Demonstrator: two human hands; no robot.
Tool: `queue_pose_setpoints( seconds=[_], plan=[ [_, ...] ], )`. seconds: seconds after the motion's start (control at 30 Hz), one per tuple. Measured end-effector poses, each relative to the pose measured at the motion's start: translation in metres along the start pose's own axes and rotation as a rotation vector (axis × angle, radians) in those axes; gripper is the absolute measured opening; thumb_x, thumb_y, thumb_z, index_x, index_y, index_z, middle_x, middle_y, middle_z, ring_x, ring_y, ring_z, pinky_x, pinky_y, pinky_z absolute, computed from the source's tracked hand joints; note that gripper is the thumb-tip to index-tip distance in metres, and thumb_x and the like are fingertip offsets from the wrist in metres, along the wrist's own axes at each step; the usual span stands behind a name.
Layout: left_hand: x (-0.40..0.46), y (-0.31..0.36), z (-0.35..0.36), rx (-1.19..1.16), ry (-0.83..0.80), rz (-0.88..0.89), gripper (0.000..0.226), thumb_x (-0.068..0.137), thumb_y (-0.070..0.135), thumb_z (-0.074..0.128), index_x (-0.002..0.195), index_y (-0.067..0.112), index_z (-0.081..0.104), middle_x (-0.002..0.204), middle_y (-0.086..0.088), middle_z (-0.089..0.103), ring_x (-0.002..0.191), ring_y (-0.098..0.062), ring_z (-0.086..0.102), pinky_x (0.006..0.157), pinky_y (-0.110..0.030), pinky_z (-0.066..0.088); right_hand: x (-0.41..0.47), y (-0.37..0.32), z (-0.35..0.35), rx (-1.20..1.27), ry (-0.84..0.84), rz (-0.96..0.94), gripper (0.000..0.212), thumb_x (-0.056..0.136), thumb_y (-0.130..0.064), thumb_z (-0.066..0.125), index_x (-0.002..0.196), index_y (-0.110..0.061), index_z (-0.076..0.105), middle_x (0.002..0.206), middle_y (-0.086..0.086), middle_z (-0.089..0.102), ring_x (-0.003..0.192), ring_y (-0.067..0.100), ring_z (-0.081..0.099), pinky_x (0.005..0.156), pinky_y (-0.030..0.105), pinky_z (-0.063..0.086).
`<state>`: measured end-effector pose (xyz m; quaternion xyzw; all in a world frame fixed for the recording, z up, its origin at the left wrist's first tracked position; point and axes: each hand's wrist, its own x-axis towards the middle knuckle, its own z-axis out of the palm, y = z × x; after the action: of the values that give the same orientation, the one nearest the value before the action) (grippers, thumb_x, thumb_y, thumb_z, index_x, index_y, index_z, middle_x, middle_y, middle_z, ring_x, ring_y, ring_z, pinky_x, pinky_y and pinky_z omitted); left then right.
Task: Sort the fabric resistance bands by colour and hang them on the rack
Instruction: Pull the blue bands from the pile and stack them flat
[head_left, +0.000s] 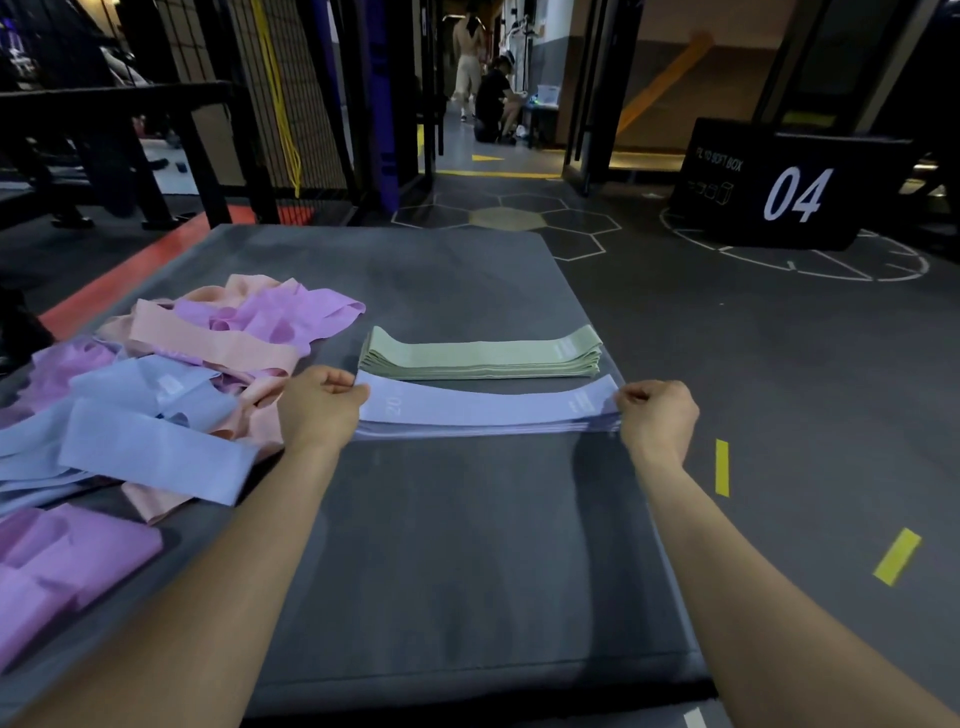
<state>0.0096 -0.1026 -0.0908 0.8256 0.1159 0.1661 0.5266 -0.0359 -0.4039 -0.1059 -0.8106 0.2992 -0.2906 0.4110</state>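
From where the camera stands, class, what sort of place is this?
Most likely a gym: a black soft box marked 04, agility lines painted on the floor, and a padded grey mat holding fabric resistance bands.

grey mat (467, 545) | black box marked 04 (779, 192) | yellow floor tape (722, 467)

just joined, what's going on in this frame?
A person is sorting fabric bands on a grey mat. The left hand and right hand each pinch one end of the top band on the pale blue stack. A finished green stack lies just beyond. A mixed unsorted pile of pink, peach and blue bands sits left.
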Motion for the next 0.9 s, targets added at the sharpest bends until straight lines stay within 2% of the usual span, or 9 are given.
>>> queue_pose_setpoints(
  seconds=[0.13, 0.23, 0.4, 0.47, 0.53, 0.6, 0.7, 0.8, 0.9],
  plan=[
    [0.002, -0.006, 0.003, 0.038, -0.009, -0.025, 0.013, 0.077, 0.008, 0.071, 0.089, 0.007, 0.066, 0.083, -0.005, 0.062, 0.078, -0.019, 0.055, 0.078, -0.029, 0.045, 0.0, 0.003, 0.003, -0.056, -0.009, 0.018, 0.02, 0.08, 0.0, 0.048, 0.069, -0.006, 0.064, 0.085, 0.021, 0.054, 0.066, 0.028, 0.044, 0.063, 0.025, 0.036],
    [0.002, -0.009, 0.003, 0.022, -0.031, -0.042, 0.016, 0.077, 0.004, 0.07, 0.092, 0.003, 0.066, 0.083, -0.007, 0.061, 0.077, -0.019, 0.054, 0.074, -0.024, 0.04, -0.002, 0.004, 0.003, -0.065, -0.005, 0.036, 0.023, 0.08, 0.001, 0.046, 0.077, -0.002, 0.069, 0.095, 0.023, 0.06, 0.068, 0.029, 0.049, 0.064, 0.026, 0.037],
    [0.003, -0.014, 0.003, 0.028, -0.071, -0.033, 0.016, 0.077, 0.004, 0.07, 0.091, 0.007, 0.063, 0.077, -0.003, 0.058, 0.077, -0.02, 0.054, 0.069, -0.023, 0.039, -0.001, 0.007, 0.001, -0.085, -0.022, -0.002, 0.018, 0.083, -0.002, 0.052, 0.086, -0.004, 0.07, 0.102, 0.02, 0.062, 0.083, 0.035, 0.06, 0.07, 0.032, 0.048],
    [0.004, -0.016, 0.003, 0.059, -0.061, 0.002, 0.017, 0.078, 0.007, 0.07, 0.092, 0.008, 0.06, 0.083, -0.003, 0.057, 0.082, -0.021, 0.054, 0.073, -0.026, 0.04, -0.002, 0.005, -0.003, -0.105, -0.039, -0.047, 0.015, 0.085, -0.007, 0.058, 0.095, -0.005, 0.068, 0.109, 0.018, 0.059, 0.09, 0.034, 0.059, 0.075, 0.034, 0.049],
    [0.004, -0.014, 0.001, 0.139, -0.055, 0.119, 0.024, 0.078, 0.015, 0.072, 0.098, 0.009, 0.06, 0.093, -0.004, 0.057, 0.091, -0.024, 0.055, 0.081, -0.031, 0.044, -0.003, -0.001, -0.011, -0.16, -0.067, -0.143, 0.025, 0.086, -0.011, 0.062, 0.11, -0.006, 0.065, 0.12, 0.014, 0.054, 0.104, 0.032, 0.054, 0.084, 0.034, 0.044],
    [0.003, -0.007, 0.0, 0.207, -0.101, 0.301, 0.033, 0.076, 0.021, 0.075, 0.105, 0.011, 0.061, 0.106, -0.005, 0.058, 0.1, -0.025, 0.056, 0.089, -0.034, 0.045, -0.004, -0.01, -0.019, -0.226, -0.152, -0.301, 0.035, 0.086, -0.015, 0.065, 0.12, -0.008, 0.06, 0.128, 0.01, 0.05, 0.116, 0.03, 0.047, 0.095, 0.035, 0.039],
    [-0.004, 0.006, -0.001, 0.338, -0.292, 0.524, 0.049, 0.075, 0.025, 0.076, 0.12, 0.017, 0.057, 0.126, -0.001, 0.052, 0.116, -0.021, 0.048, 0.097, -0.031, 0.038, -0.007, -0.022, -0.022, -0.374, -0.421, -0.509, 0.049, 0.082, -0.019, 0.07, 0.128, -0.012, 0.055, 0.135, 0.006, 0.048, 0.124, 0.027, 0.045, 0.101, 0.034, 0.037],
    [-0.008, 0.012, 0.0, 0.502, -0.447, 0.603, 0.063, 0.077, 0.031, 0.074, 0.133, 0.02, 0.047, 0.14, 0.002, 0.043, 0.127, -0.019, 0.042, 0.104, -0.03, 0.034, -0.003, -0.026, -0.018, -0.621, -0.64, -0.625, 0.057, 0.078, -0.023, 0.073, 0.13, -0.012, 0.051, 0.135, 0.006, 0.048, 0.123, 0.029, 0.046, 0.1, 0.037, 0.039],
    [-0.006, 0.012, -0.001, 0.652, -0.527, 0.592, 0.072, 0.08, 0.04, 0.069, 0.142, 0.023, 0.036, 0.148, 0.004, 0.036, 0.133, -0.018, 0.037, 0.108, -0.03, 0.03, 0.012, -0.03, -0.021, -0.718, -0.783, -0.6, 0.067, 0.078, -0.026, 0.073, 0.138, -0.017, 0.044, 0.142, 0.005, 0.043, 0.128, 0.027, 0.043, 0.105, 0.038, 0.036]
  ],
)
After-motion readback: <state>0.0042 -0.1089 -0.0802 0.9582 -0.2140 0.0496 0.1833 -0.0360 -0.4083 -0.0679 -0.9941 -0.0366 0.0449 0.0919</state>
